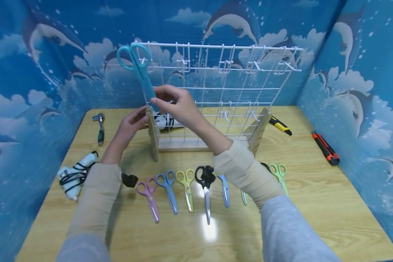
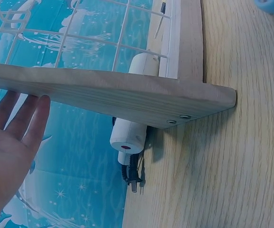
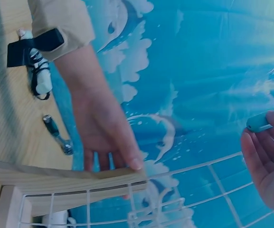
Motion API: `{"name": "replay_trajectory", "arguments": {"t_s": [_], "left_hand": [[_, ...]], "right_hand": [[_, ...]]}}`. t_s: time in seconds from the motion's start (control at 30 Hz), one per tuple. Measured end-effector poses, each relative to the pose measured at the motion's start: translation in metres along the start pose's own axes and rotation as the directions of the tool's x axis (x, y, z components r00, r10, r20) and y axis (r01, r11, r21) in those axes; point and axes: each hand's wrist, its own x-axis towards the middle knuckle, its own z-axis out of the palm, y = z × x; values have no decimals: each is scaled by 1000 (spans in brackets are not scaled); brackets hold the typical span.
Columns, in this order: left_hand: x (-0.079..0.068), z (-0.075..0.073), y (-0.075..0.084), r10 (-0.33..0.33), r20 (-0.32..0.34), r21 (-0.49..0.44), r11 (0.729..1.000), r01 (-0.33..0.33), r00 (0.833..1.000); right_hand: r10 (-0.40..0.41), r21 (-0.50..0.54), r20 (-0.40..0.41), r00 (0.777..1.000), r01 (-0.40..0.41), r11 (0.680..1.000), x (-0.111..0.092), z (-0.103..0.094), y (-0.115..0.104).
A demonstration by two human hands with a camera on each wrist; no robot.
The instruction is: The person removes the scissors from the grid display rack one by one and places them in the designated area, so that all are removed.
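My right hand [image 1: 178, 103] pinches a pair of teal scissors [image 1: 141, 71] near the blade end, handles up, beside the upper left of the white wire rack [image 1: 213, 88]. In the right wrist view only the scissors' rounded tip [image 3: 258, 122] shows between thumb and fingers. My left hand [image 1: 127, 125] holds the rack's left wooden side [image 2: 127, 92], thumb on one face and fingers reaching behind it. On the table lies a row of scissors: pink [image 1: 149, 198], blue [image 1: 168, 191], yellow [image 1: 186, 191], black-handled [image 1: 207, 193] and others partly covered by the right sleeve.
Wire hooks [image 1: 225, 66] hang on the rack. A ratchet wrench [image 1: 100, 129] and a cord-wrapped white tool [image 1: 73, 180] lie left; another corded white tool [image 1: 165, 122] lies behind the rack. Yellow [image 1: 280, 125] and red [image 1: 326, 148] utility knives lie right. Printed fabric walls [image 1: 85, 22] surround the table.
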Motion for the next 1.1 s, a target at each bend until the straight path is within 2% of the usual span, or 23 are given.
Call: {"name": "replay_trajectory", "arguments": {"t_s": [0.2,0.33,0.5,0.77,0.87,1.03,1.1], "left_hand": [[-2,0,-3,13,5,-10,1000,-13,1000],[-2,1,-4,9,3,-18,1000,-9,1000],[-1,0,-4,7,9,-19,1000,-7,1000],[-2,-1,-1,16,20,-20,1000,-15,1000],[-2,-1,-1,21,21,-22,1000,-20,1000],[-1,-1,-1,31,21,-34,999,-30,999],[-1,0,-2,32,20,-38,999,-31,999]], "right_hand": [[-60,17,17,998,59,998,-13,-11,6],[-21,20,-12,1000,22,1000,-29,-24,3],[38,20,-112,993,-36,999,-54,-47,4],[53,43,-249,967,-44,998,-103,-100,11],[60,104,-295,954,-30,994,-126,-120,16],[126,226,-370,921,-42,973,-170,-151,31],[171,254,-400,900,-71,965,-189,-161,38]]}}
